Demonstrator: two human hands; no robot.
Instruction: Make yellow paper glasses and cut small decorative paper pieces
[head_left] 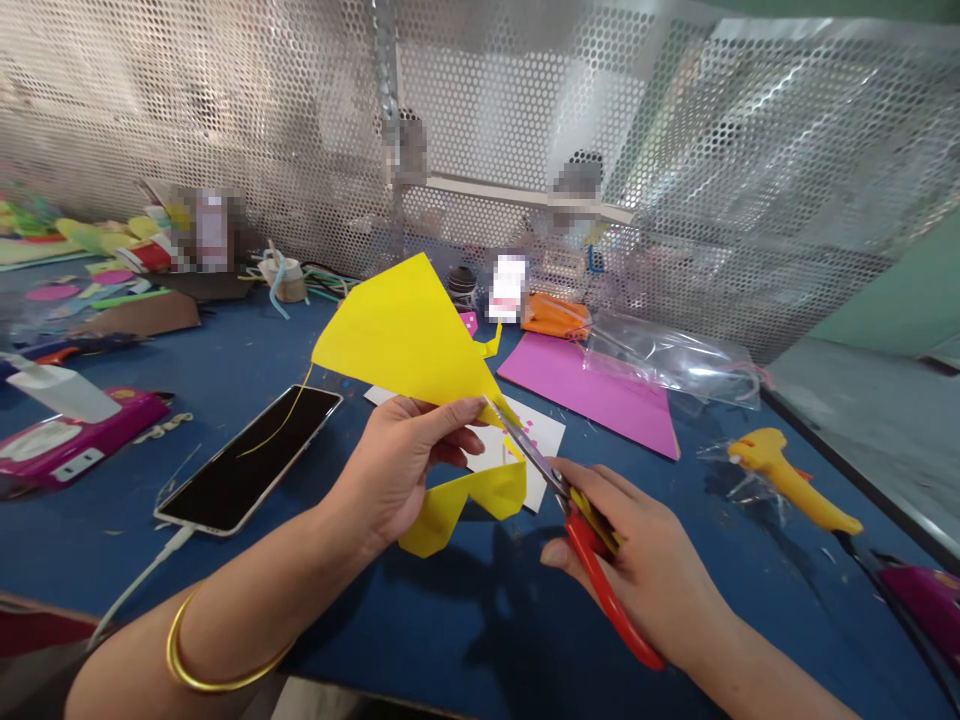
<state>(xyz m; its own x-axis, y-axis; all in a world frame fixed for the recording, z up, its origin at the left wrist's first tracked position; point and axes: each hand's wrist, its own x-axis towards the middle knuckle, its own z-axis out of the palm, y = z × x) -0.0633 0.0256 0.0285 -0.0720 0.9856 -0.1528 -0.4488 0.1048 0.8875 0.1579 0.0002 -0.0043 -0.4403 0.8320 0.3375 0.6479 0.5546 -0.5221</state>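
Note:
My left hand [397, 460] pinches the lower edge of a large yellow paper sheet [405, 335] between thumb and fingers. My right hand [630, 550] grips a pair of red-handled scissors [600, 580], whose metal blades meet the sheet's lower right corner close to my left thumb. A folded yellow strip [457, 505] hangs below the blades, and I cannot tell whether it is still joined to the sheet. Beneath my hands a white card [551, 440] with small pink pieces lies on the blue table [420, 640], partly hidden.
A black-screened phone [251, 460] on a white cable lies at left, near a purple power strip [82, 440]. At right rests a yellow glue gun [795, 480]. Behind are a purple sheet [600, 395], clear plastic packaging [667, 355], an orange item [555, 316] and a perforated metal screen [510, 100].

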